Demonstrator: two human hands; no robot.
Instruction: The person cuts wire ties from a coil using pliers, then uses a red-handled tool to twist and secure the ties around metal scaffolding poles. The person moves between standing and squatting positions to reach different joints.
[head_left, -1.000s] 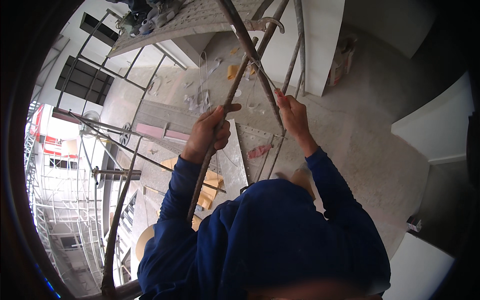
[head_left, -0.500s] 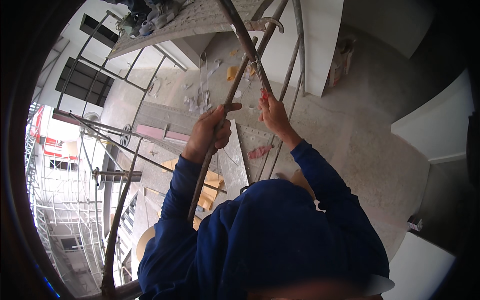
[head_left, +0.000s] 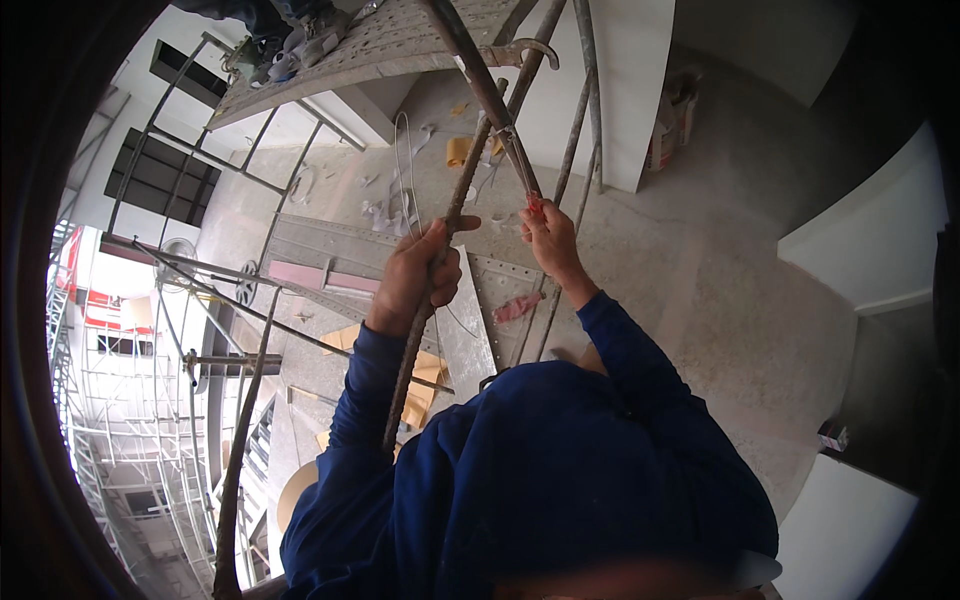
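My left hand (head_left: 415,275) is closed around a ribbed steel bar (head_left: 402,385) that slants up to a dark scaffold pipe (head_left: 465,48). A long loop of thin wire (head_left: 402,150) rises beside that hand, and a loose strand hangs below it. Thin wire (head_left: 503,131) wraps the place where bar and pipe cross. My right hand (head_left: 555,243), just below that crossing, grips a red-handled hand tool (head_left: 535,204) by its end. My fingers hide much of the tool, so its exact kind is unclear.
A perforated metal plank (head_left: 390,75) spans the upper left, with another person's shoes (head_left: 287,65) on it. Below lie more planks (head_left: 320,235), a pink strip (head_left: 345,278) and a red cloth-like piece (head_left: 517,306). Scaffold tubes (head_left: 245,430) stand at left; white walls (head_left: 880,230) at right.
My right hand and the red-handled tool have shifted slightly down and right from the crossing. The wire loop by my left hand has swung a little left. Both grips stay the same.
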